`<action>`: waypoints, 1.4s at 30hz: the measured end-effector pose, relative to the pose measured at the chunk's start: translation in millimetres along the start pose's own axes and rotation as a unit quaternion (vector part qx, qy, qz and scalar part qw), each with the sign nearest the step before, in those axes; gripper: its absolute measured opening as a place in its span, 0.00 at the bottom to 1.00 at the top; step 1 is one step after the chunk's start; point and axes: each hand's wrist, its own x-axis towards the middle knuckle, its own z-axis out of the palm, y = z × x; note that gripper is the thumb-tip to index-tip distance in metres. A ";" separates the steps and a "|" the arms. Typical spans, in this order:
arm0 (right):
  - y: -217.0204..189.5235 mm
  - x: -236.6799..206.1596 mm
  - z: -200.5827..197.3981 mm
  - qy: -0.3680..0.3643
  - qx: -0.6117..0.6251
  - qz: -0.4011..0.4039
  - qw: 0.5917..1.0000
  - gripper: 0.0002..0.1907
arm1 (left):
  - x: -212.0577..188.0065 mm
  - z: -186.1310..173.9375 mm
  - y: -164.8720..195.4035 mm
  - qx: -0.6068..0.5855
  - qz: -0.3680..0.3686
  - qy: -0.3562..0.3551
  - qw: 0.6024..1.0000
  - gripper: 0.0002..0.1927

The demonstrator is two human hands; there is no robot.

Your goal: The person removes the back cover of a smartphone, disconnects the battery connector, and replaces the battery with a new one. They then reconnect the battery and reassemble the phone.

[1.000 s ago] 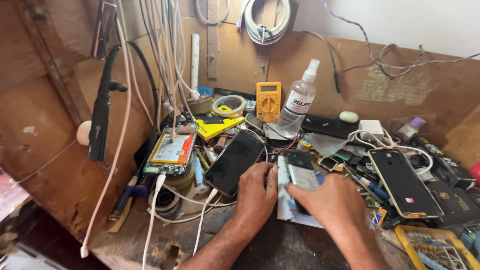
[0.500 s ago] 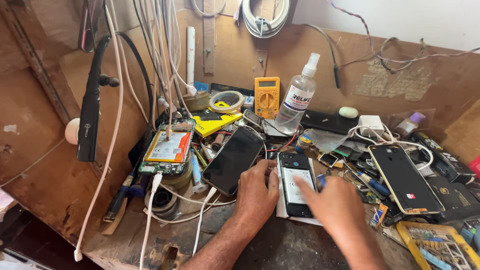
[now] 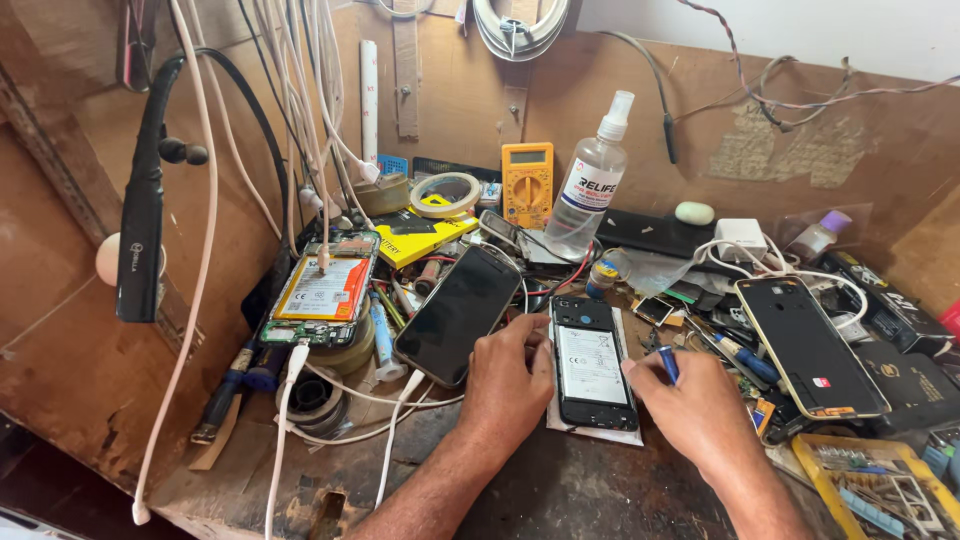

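Note:
An opened phone [image 3: 592, 362] with its back off and a white-labelled battery showing lies flat on a white sheet at the bench's middle. My left hand [image 3: 508, 378] rests against its left edge, fingers curled on the frame. My right hand [image 3: 694, 408] sits just right of it, pinching a small blue-handled tool [image 3: 668, 362] whose tip points up. A black phone [image 3: 458, 312] lies screen-up, tilted, left of my left hand.
Another open phone with an orange battery [image 3: 322, 290] sits on tape rolls at left, white cables hanging over it. A yellow multimeter [image 3: 527, 183], spray bottle [image 3: 592, 188], tape ring [image 3: 446, 193], back cover [image 3: 808, 345] and a yellow parts tray [image 3: 880, 482] crowd the bench.
The opened phone has been turned and laid flat with its battery facing up. My right hand has come off it and now holds the blue tool beside it.

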 end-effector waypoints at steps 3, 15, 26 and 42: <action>-9.6 -3.4 -2.7 0.009 0.010 -0.012 1.000 0.21 | 1.5 -0.2 0.7 0.002 0.003 0.003 1.000 0.14; -58.0 -30.3 13.4 -0.004 -0.211 0.008 0.977 0.54 | -0.6 -6.6 11.8 -0.016 -0.089 0.044 0.995 0.11; -59.2 -37.2 -2.6 -0.032 -0.221 0.013 0.975 0.49 | -3.5 -3.8 11.1 0.063 -0.034 0.061 0.996 0.10; -50.5 -43.6 -23.7 -0.081 -0.254 0.007 0.964 0.52 | -6.0 -21.7 27.0 -0.004 0.001 -0.137 0.991 0.19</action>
